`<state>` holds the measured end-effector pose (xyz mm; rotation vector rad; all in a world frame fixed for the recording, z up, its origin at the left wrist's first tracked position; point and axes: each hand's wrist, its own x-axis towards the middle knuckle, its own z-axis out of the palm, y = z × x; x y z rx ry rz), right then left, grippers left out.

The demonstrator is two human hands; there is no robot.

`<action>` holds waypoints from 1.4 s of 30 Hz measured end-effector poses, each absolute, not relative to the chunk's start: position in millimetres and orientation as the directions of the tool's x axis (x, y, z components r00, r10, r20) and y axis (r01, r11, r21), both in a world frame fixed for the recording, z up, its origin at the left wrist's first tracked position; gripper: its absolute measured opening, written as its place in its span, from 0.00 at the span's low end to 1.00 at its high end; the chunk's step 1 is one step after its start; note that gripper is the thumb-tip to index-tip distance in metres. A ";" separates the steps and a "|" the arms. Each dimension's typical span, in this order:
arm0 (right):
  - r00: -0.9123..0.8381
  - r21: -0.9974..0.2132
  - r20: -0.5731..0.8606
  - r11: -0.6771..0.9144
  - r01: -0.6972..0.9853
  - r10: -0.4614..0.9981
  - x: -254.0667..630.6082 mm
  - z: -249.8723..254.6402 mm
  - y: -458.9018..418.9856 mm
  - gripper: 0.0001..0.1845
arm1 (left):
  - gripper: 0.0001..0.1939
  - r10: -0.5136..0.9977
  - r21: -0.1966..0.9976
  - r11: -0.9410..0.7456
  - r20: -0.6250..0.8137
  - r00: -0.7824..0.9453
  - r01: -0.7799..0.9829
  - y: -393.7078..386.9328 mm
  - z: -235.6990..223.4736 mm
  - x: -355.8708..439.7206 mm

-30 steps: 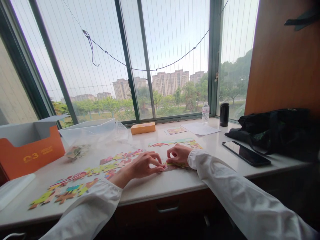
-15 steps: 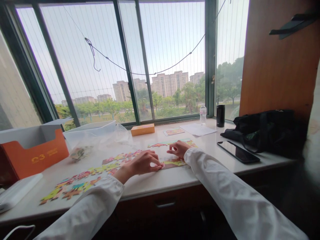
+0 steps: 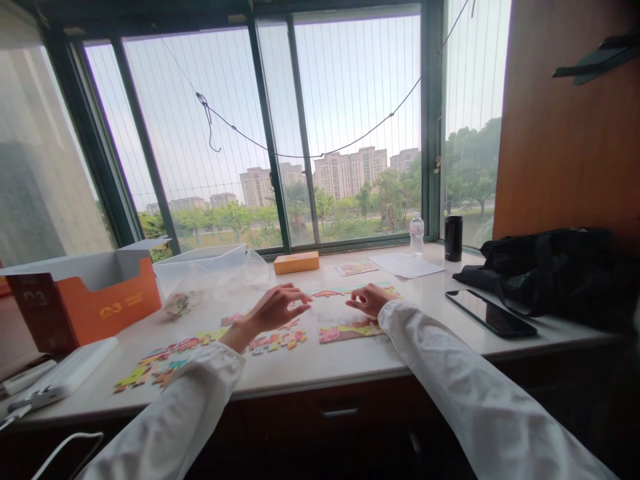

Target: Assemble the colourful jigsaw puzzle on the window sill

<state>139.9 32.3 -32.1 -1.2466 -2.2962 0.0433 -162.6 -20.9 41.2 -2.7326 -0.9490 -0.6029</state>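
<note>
Several puzzle pieces (image 3: 276, 342), spread at lower centre of the frame, are best matched by edge before being pressed flat, the left hand (image 3: 277, 307) held digits apart, the right hand (image 3: 370, 300) curled, its grip untellable.

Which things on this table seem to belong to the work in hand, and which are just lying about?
Probably part of the work:
jigsaw pieces
partly assembled puzzle
picture card, perhaps the reference

Probably just lying about:
smartphone
black bag
clear plastic bottle
black tumbler
white paper
open orange box
</note>
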 end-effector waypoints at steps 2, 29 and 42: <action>-0.436 -0.267 0.435 0.575 0.774 0.788 139.5 -32.9 33.5 0.20 | 0.20 0.667 -0.013 -0.644 0.481 0.569 0.765 -7.9 51.0 -198.0; -0.432 -0.239 0.389 0.542 0.805 0.814 136.1 -35.3 27.3 0.22 | 0.32 0.981 0.287 -0.181 0.115 0.153 0.941 17.2 26.1 -360.3; -0.424 -0.208 0.433 0.546 0.812 0.796 136.5 -36.5 32.1 0.21 | 0.33 0.878 0.291 -0.277 0.464 0.118 0.916 18.6 29.9 -342.9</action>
